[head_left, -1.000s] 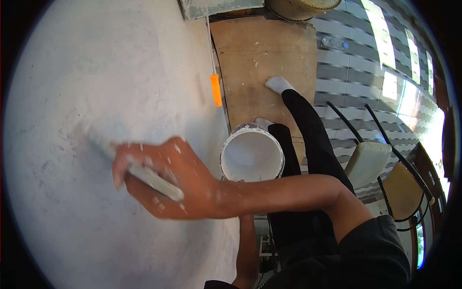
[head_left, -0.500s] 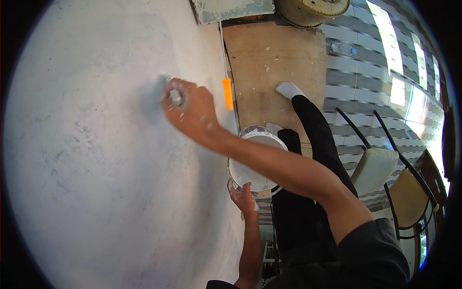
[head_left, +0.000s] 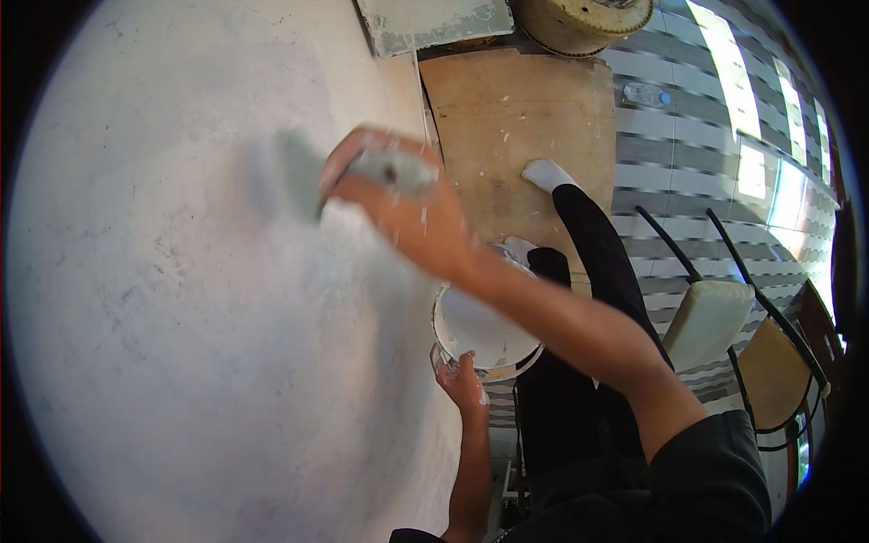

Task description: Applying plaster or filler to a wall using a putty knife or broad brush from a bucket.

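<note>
My right hand (head_left: 398,195) is closed round the pale, paint-coated handle of a wide paintbrush (head_left: 299,172). Motion blurs the brush head, which is at the whitish wall (head_left: 208,344) on the left; whether its bristles touch cannot be told. Below my right forearm, my left hand (head_left: 460,376) grips the near rim of a round white bucket (head_left: 536,355), thumb over the edge. White paint (head_left: 484,326) shows inside, and white smears mark both hands. My right forearm covers part of the bucket's far side.
A worn brown board (head_left: 516,118) lies under my socked feet on the striped tile floor. Beyond it are a grey paint-stained panel (head_left: 439,23) and a round drum-like container (head_left: 584,27). A plastic bottle (head_left: 644,94) lies to the right, near chairs (head_left: 711,321).
My right hand has turned and shifted slightly right and up, bringing the brush head into view. It now hides the orange handle beside the wall. My left hand still holds the bucket.
</note>
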Demonstrator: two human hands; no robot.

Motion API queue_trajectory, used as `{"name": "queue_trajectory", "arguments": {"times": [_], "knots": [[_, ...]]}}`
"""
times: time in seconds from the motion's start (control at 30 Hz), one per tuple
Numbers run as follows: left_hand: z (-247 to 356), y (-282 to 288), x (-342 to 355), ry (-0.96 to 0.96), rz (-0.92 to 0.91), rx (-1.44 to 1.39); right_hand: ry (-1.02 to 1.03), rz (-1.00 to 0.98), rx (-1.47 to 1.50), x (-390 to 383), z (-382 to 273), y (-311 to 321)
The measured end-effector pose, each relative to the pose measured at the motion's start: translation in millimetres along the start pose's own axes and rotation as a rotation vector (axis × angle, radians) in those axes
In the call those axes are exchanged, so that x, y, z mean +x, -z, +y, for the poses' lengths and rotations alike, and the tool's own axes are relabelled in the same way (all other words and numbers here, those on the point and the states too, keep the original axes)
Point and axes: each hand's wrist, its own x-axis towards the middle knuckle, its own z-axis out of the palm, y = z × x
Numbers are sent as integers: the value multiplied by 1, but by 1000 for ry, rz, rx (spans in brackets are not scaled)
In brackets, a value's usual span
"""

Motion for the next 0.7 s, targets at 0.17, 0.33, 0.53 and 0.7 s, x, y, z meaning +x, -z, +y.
{"name": "queue_trajectory", "arguments": {"times": [0.17,0.33,0.53,0.7], "knots": [[9,-3,-1,79,35,-31,-73,122,-137,81,55,19],[-15,8,1,12,58,-42,-19,207,-628,94,2,-48],[-28,27,1,8,80,-8,-99,46,-336,74,-65,-69],[-13,9,-4,25,61,-54,358,-189,-196,81,-50,-29]]}}
